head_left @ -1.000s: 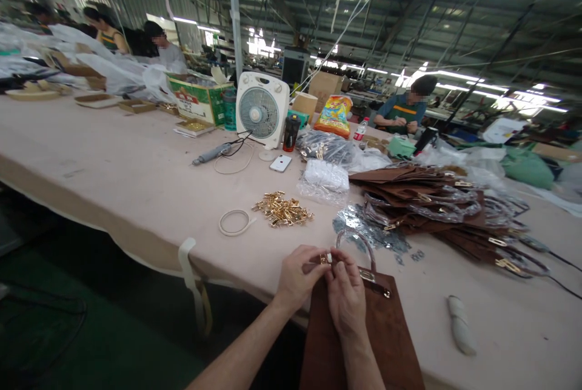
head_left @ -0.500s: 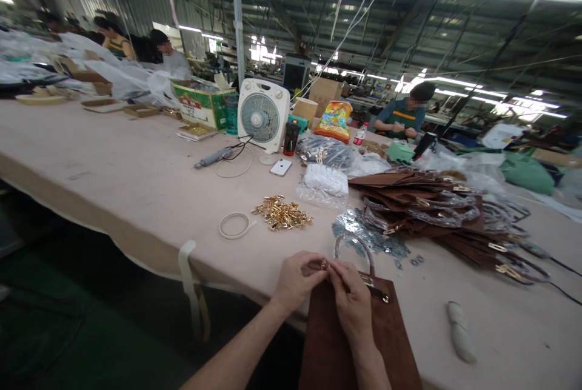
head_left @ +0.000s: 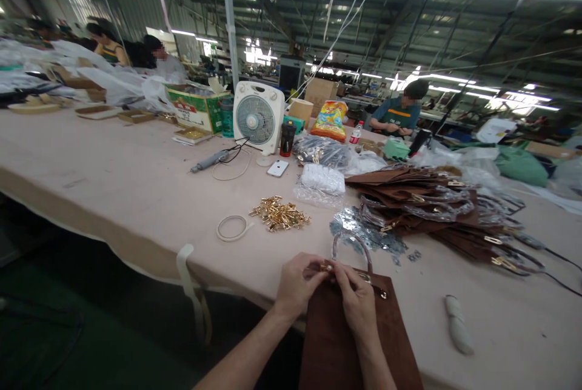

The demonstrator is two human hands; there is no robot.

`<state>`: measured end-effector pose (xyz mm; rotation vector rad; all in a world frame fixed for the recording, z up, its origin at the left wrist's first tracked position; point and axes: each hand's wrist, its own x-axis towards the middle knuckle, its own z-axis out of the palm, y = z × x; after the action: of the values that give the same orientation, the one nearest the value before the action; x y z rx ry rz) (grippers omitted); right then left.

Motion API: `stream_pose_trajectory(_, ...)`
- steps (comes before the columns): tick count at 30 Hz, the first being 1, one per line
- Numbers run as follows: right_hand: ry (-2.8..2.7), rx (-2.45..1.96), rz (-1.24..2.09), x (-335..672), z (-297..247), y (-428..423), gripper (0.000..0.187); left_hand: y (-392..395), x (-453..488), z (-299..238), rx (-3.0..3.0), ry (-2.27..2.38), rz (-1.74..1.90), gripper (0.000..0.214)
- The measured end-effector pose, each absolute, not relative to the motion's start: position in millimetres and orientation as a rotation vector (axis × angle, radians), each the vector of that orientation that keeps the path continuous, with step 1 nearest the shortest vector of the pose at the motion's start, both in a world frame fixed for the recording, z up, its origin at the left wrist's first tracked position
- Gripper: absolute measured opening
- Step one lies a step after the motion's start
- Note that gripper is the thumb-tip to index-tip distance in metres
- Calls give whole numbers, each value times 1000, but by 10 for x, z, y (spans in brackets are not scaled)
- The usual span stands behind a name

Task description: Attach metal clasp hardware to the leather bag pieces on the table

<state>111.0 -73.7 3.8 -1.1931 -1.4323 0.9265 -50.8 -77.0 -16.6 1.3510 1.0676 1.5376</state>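
Observation:
A brown suede bag panel lies at the table's near edge, with a plastic-wrapped handle arching from its top. My left hand and my right hand meet at the panel's top left, both pinched on a small gold metal fitting. A gold bar clasp sits on the panel just right of my fingers. A heap of loose gold fittings lies on the table beyond my hands.
A stack of brown bag panels fills the right. Nearby lie a white tape ring, a clear packet, silvery scraps, a white roll, a phone and a fan. Other people work farther off.
My hands have shifted slightly lower and closer onto the panel's top edge, still pinching the gold fitting. The view has tilted a little.

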Motion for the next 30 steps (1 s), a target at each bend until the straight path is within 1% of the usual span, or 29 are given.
stream_pose_trajectory(5,-1415,-1203,863,983,10,-795,36,-782,-488,-183,1420,1137,1578,16)
stream_pose_trajectory(14,-1315,-1331,633,690,-6,-870,42,-853,-491,-210,1739,1280,1645,17)
stream_pose_trajectory(18,-1319,-1307,749,789,-2,-827,44,-859,-484,-204,1773,1252,1644,19)
stream_pose_trajectory(23,-1241,-1242,947,959,-48,-778,46,-829,-480,-199,1741,1148,1570,31)
stream_pose_trajectory(30,-1165,-1218,952,988,-74,-820,55,-821,-532,-104,1686,1059,1476,29)
